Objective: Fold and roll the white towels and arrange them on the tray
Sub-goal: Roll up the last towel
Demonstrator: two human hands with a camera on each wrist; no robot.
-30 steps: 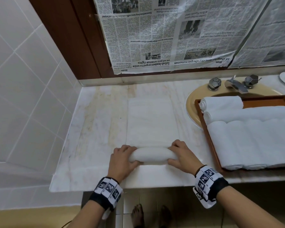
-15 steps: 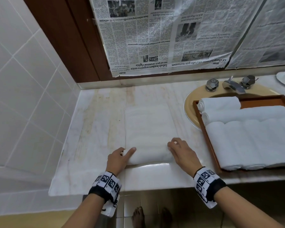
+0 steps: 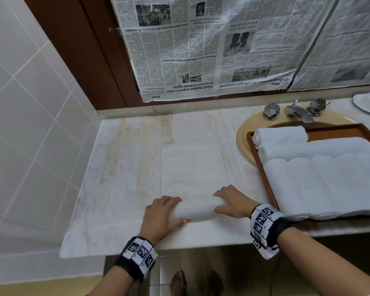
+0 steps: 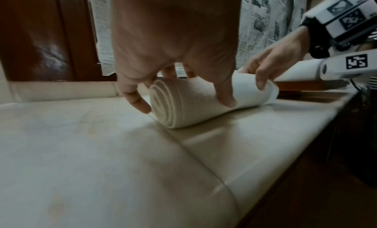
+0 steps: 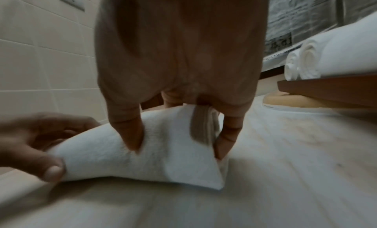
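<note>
We have the white towel (image 3: 193,174) laid flat on the marble counter (image 3: 124,167) in the lower middle of the head view, its near end wound into a roll (image 3: 195,208). Our left hand (image 3: 160,216) cups the left end of that roll, fingers curled over the top and thumb tucked in front; our right hand (image 3: 233,202) does the same at the right end, fingers bent over the cloth and pinching it. We grip both ends, we judge, so the coil stays even and tight: the left wrist view shows neat spiral layers at the end. The flat remainder stretches toward the top of the frame, so most of the rolling is yet to do. At the right edge the wooden tray (image 3: 267,186) sits over the sink (image 3: 242,142), carrying finished rolled towels (image 3: 316,148) side by side, close at hand for placing this one.
</note>
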